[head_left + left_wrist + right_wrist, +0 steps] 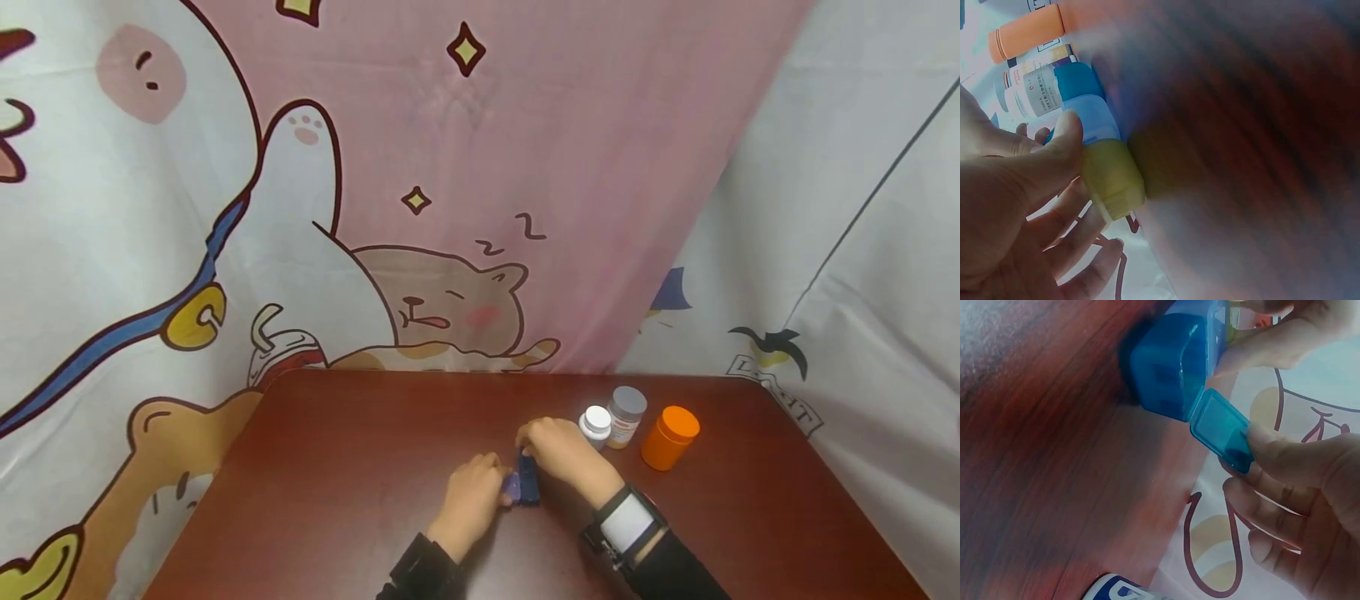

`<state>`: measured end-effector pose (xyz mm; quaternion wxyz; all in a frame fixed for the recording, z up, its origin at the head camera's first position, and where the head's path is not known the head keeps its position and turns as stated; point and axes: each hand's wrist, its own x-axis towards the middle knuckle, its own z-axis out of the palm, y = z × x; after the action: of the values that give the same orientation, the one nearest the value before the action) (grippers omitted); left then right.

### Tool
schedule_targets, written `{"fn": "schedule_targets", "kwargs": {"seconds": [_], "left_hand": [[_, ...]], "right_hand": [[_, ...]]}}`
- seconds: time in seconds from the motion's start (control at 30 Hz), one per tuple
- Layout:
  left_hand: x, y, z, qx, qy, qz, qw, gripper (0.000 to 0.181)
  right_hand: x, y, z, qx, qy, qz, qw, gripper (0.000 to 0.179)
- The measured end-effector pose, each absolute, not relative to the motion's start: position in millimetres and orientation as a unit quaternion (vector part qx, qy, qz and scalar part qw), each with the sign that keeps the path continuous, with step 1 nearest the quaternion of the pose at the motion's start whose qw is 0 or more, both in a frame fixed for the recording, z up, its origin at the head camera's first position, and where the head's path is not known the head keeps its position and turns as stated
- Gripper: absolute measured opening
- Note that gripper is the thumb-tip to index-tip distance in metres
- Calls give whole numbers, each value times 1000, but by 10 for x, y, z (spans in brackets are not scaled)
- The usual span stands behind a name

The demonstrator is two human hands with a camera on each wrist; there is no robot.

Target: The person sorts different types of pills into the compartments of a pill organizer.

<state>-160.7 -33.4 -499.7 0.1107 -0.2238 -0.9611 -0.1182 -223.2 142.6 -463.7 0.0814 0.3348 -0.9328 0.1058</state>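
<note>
A small pill organizer (528,482) stands on the table between both hands. The left wrist view shows its blue compartment (1079,81), a purple one (1092,119) and a yellow one (1113,178) in a row. My left hand (471,498) grips it from the side, thumb against the purple part and fingers behind. In the right wrist view the blue compartment's lid (1221,430) is swung open on its hinge. My right hand (558,454) pinches that lid between thumb and fingers. Inside the blue compartment no pill shows.
Right of the hands stand a white bottle (596,425), a grey-capped bottle (626,417) and an orange bottle (670,438). The white one is close behind my right wrist. A printed curtain (585,183) hangs along the back edge of the brown table (360,442).
</note>
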Motion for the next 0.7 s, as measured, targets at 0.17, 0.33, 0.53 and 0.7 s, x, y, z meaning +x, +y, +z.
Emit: {"fn": "schedule_targets", "kwargs": {"seconds": [0.17, 0.33, 0.53, 0.7], "left_hand": [[-1587, -319, -5002, -215, -965, -99, 113, 38], [-1596, -284, -5040, -215, -965, -106, 106, 40], [-1597, -294, -5015, -207, -967, -115, 92, 41], [-1604, -316, -4997, -210, -967, -116, 91, 41]], "right_hand": [[-2204, 1489, -4639, 348, -928, 105, 81, 16], [-2116, 1814, -4519, 356, -924, 135, 38, 23], [-1964, 2334, -4273, 373, -916, 98, 110, 26], [-1953, 2803, -4184, 373, -904, 41, 205, 36]]}}
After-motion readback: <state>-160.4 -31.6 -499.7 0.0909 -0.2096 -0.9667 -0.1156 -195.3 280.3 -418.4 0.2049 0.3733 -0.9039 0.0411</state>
